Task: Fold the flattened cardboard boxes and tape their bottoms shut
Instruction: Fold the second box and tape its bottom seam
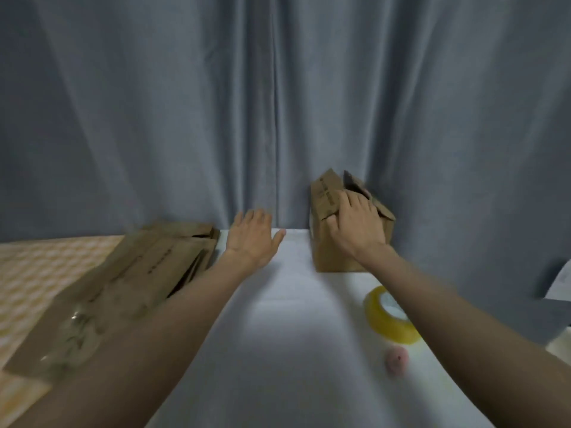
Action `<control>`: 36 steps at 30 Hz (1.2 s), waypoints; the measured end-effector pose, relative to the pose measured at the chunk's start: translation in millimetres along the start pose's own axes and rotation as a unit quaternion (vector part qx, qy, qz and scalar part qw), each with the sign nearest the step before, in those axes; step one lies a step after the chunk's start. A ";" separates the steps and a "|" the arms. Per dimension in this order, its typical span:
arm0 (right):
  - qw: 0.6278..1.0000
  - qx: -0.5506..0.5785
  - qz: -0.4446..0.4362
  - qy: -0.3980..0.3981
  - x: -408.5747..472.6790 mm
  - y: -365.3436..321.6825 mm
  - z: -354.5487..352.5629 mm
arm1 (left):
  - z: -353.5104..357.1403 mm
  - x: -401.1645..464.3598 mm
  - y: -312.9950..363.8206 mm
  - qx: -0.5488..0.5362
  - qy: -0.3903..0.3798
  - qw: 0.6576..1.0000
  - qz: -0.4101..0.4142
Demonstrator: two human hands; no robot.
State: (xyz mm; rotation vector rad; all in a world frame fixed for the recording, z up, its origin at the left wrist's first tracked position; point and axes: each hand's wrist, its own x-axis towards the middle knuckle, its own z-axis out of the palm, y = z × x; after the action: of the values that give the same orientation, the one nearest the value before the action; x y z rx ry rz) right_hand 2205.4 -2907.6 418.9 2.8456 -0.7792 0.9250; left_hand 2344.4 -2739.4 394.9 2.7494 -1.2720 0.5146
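Note:
A folded-up cardboard box (327, 251) stands at the far edge of the white table (293, 335), against the curtain, its upper flaps partly open. My right hand (355, 223) rests on its top and front, fingers spread over the flaps. My left hand (251, 237) hovers open over the table to the left of the box, palm down, holding nothing. A stack of flattened cardboard boxes (145, 267) lies at the left, partly under my left forearm. A roll of yellowish tape (386, 316) lies on the table under my right forearm.
A grey curtain (278, 103) hangs right behind the table. A small pink object (397, 359) lies near the tape. A yellow-and-white patterned surface (37, 273) extends at the left. Dark and white items (559, 288) sit at the right edge.

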 end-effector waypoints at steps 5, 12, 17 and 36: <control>0.998 0.031 -0.015 -0.052 -26.8 -77.0 16.7 | -6.9 -67.5 -88.5 0.009 -0.023 0.996 -0.084; 0.987 0.098 -0.046 -0.117 -50.4 -179.9 43.4 | -16.3 -140.7 -172.7 -0.022 -0.084 0.978 -0.189; 0.970 0.154 -0.072 -0.176 -69.0 -236.2 72.5 | -2.1 -166.1 -191.0 -0.062 -0.127 0.970 -0.197; 0.869 0.406 0.140 -0.246 -79.9 -287.9 111.4 | 6.5 -176.1 -170.7 -0.006 -0.034 0.991 -0.128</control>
State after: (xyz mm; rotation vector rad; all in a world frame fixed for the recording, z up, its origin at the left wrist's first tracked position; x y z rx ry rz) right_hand 2347.6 -2642.7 312.8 3.8952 -1.0675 0.6381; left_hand 2368.5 -2500.6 344.2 2.8831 -0.9080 0.3944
